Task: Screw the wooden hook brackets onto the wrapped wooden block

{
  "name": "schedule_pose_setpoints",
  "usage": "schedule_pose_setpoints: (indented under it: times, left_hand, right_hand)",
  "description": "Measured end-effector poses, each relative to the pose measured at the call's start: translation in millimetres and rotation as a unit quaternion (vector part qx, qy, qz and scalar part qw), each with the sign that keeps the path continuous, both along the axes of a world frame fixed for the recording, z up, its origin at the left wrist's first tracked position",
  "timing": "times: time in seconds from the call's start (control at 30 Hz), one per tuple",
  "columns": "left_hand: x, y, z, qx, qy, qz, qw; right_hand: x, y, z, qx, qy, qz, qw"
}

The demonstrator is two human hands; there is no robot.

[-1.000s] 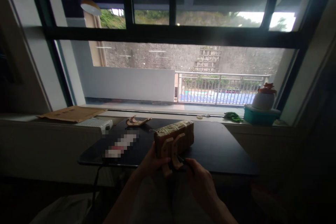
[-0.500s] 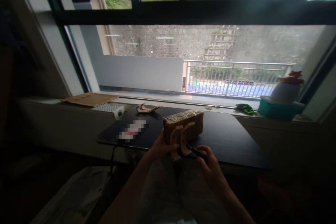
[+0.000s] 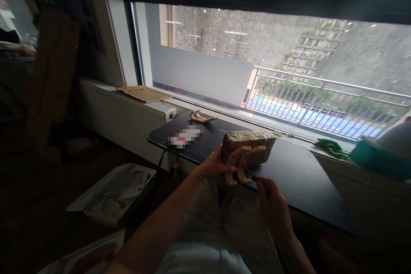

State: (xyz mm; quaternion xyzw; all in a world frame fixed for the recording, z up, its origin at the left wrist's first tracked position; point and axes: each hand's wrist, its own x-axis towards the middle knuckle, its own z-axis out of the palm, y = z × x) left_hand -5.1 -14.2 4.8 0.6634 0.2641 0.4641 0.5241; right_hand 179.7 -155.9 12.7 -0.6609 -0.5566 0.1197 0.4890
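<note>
A brown rectangular block [image 3: 248, 137] with a pale, wrapped-looking top edge stands tilted at the near edge of the black table. Two curved wooden pieces [image 3: 253, 154] sit against its near side. My left hand [image 3: 218, 163] is closed around the block's left end, its thumb on the lower part of the wooden pieces. In my right hand [image 3: 272, 199] is a slim black-handled tool [image 3: 257, 177], like a screwdriver. Its tip meets the right curved piece; the exact contact is too dark to make out.
Another curved wooden piece [image 3: 202, 117] lies at the back of the black table [image 3: 308, 180], near a blurred-out flat item [image 3: 185, 136]. A green cloth [image 3: 330, 147] and teal container [image 3: 369, 158] are on the sill. Left are a radiator [image 3: 128, 120] and an open white box [image 3: 118, 192].
My view has swung to the left and down, so the table sits further right and floor boxes show. Both hands keep their holds, the tool still against the curved piece.
</note>
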Motion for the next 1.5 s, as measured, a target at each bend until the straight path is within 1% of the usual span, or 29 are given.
schedule_pose_setpoints:
  times: [0.07, 0.13, 0.2, 0.23, 0.3, 0.4, 0.5, 0.57, 0.63, 0.7, 0.77, 0.8, 0.87, 0.93, 1.0, 1.03, 1.1, 1.2, 1.27, 1.3, 1.33, 1.4, 1.47, 1.5]
  left_hand:
    - [0, 0, 0.4, 0.002, 0.002, -0.001, 1.0]
    - [1, 1, 0.1, 0.003, 0.006, 0.001, 1.0]
    - [2, 1, -0.8, 0.004, 0.011, 0.004, 1.0]
    - [2, 1, -1.4, 0.004, 0.014, 0.006, 1.0]
    - [2, 2, -2.3, 0.005, 0.02, 0.009, 1.0]
    - [0, 2, -2.4, 0.009, 0.031, 0.01, 0.999]
    - [-2, 1, -0.6, 0.013, 0.042, 0.005, 0.999]
    - [-3, 1, 1.1, 0.018, 0.048, -0.003, 0.999]
    - [-3, 1, 2.5, 0.02, 0.052, -0.012, 0.998]
    - [-3, 1, 3.1, 0.021, 0.052, -0.016, 0.998]
    - [-3, 2, 2.7, 0.021, 0.051, -0.016, 0.998]
    - [-2, 3, 2.2, 0.02, 0.049, -0.015, 0.998]
    - [-2, 4, 0.8, 0.02, 0.045, -0.014, 0.999]
    - [-1, 5, -0.8, 0.021, 0.04, -0.015, 0.999]
    - [-1, 5, -2.0, 0.022, 0.033, -0.018, 0.999]
    - [-1, 5, -2.3, 0.022, 0.03, -0.019, 0.999]
    - [-1, 5, -2.2, 0.02, 0.027, -0.022, 0.999]
    - [-1, 4, 0.0, 0.015, 0.025, -0.024, 0.999]
    - [-2, 4, 2.5, 0.011, 0.022, -0.029, 0.999]
    - [-2, 4, 3.9, 0.009, 0.02, -0.033, 0.999]
    - [-2, 4, 5.3, 0.007, 0.018, -0.036, 0.999]
    - [-2, 3, 7.6, 0.002, 0.015, -0.04, 0.999]
    - [-3, 3, 9.2, -0.002, 0.013, -0.041, 0.999]
    - [-3, 3, 9.7, -0.003, 0.012, -0.042, 0.999]
  right_hand:
    - [-4, 2, -10.4, 0.013, 0.071, -0.014, 0.997]
    - [-5, 4, -19.1, 0.004, 0.118, -0.011, 0.993]
    - [-3, 5, -23.5, -0.008, 0.143, 0.006, 0.99]
    - [-1, 5, -23.7, -0.013, 0.139, 0.017, 0.99]
    - [3, 3, -20.3, -0.021, 0.083, 0.02, 0.996]
    - [5, -1, -9.6, -0.028, -0.046, 0.017, 0.998]
    - [2, -3, -0.2, 0.02, -0.155, 0.043, 0.987]
    - [-2, -1, 2.1, 0.05, -0.185, 0.055, 0.98]
    - [-6, 2, 0.9, 0.054, -0.149, 0.047, 0.986]
    - [-8, 5, -2.1, 0.043, -0.052, 0.027, 0.997]
    - [-6, 9, -4.4, 0.031, 0.045, 0.014, 0.998]
    - [-4, 11, -4.8, 0.027, 0.073, 0.015, 0.997]
    - [-1, 13, -3.9, 0.023, 0.089, 0.02, 0.996]
    - [2, 13, -1.9, 0.025, 0.083, 0.025, 0.996]
    - [4, 12, -0.4, 0.022, 0.059, 0.026, 0.998]
    - [4, 11, -0.1, 0.022, 0.032, 0.026, 0.999]
    - [6, 9, -0.6, 0.031, -0.055, 0.035, 0.997]
    - [9, 7, -3.0, 0.065, -0.19, 0.064, 0.978]
    - [11, 8, -5.4, 0.073, -0.215, 0.076, 0.971]
    - [12, 9, -6.8, 0.07, -0.199, 0.078, 0.974]
    - [11, 11, -8.2, 0.061, -0.161, 0.076, 0.982]
    - [10, 14, -10.6, 0.039, -0.065, 0.064, 0.995]
    - [7, 16, -12.2, 0.023, 0.015, 0.047, 0.998]
    - [6, 18, -12.6, 0.02, 0.039, 0.04, 0.998]
